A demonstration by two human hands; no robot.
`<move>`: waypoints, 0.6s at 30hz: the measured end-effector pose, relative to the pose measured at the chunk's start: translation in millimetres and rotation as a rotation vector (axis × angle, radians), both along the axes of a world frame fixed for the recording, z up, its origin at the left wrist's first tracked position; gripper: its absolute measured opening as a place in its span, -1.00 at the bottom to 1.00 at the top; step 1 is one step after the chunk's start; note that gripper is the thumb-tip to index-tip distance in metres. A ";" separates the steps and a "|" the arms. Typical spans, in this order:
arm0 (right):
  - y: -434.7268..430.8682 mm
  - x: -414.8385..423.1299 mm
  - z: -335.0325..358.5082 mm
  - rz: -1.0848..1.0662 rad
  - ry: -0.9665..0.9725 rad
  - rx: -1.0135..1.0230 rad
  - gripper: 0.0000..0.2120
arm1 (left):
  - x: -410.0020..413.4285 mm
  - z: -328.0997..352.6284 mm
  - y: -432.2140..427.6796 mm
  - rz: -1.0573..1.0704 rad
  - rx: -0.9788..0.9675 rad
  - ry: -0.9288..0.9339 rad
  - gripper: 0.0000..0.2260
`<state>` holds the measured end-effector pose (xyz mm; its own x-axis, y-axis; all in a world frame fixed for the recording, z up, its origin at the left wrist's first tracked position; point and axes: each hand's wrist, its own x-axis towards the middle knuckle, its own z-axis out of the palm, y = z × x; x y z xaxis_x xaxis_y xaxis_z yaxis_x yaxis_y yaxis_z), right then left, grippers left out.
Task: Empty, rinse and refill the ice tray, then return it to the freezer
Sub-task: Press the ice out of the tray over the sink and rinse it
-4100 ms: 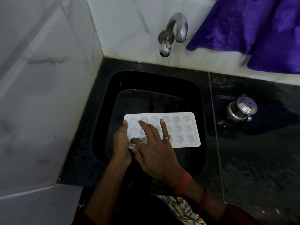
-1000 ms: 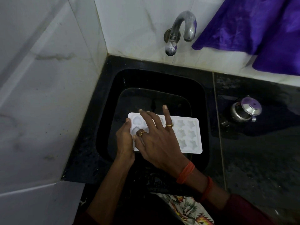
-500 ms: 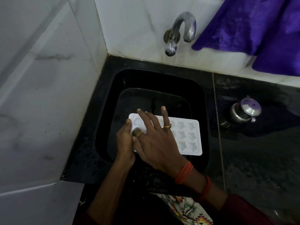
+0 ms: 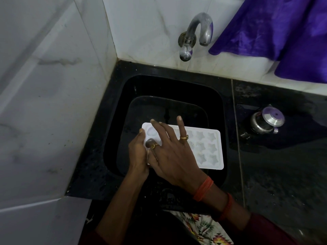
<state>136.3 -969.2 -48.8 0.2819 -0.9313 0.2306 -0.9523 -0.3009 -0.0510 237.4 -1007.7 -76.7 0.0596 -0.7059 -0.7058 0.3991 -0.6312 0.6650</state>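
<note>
A white ice tray (image 4: 205,147) with star and heart shaped cells lies level over the black sink (image 4: 177,85). My left hand (image 4: 138,152) grips the tray's left short edge, thumb on the rim. My right hand (image 4: 173,156) lies across the left half of the tray with its fingers spread and fairly straight. Its thumb presses into one cell near the left end. The cells that show on the right look empty. A steel tap (image 4: 194,32) juts from the tiled wall behind the sink, and no water runs from it.
White tiled walls close the left and back sides. A wet black counter (image 4: 283,174) lies to the right, with a small steel lidded pot (image 4: 265,121) on it. Purple cloth (image 4: 283,32) hangs at the upper right.
My right hand has shifted slightly over the tray's left cells, its thumb moving in one cell. The left hand keeps its hold and the tray stays over the sink.
</note>
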 end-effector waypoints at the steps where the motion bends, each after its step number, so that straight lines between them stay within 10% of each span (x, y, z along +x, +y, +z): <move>1: -0.8 -0.8 2.6 -0.009 -0.012 -0.008 -0.64 | 0.0 -0.2 0.2 -0.013 -0.010 -0.027 -0.62; 18: -16.1 -6.8 -2.2 -0.107 0.009 -0.021 -0.63 | -10.1 6.1 5.0 -0.064 -0.039 -0.100 -0.66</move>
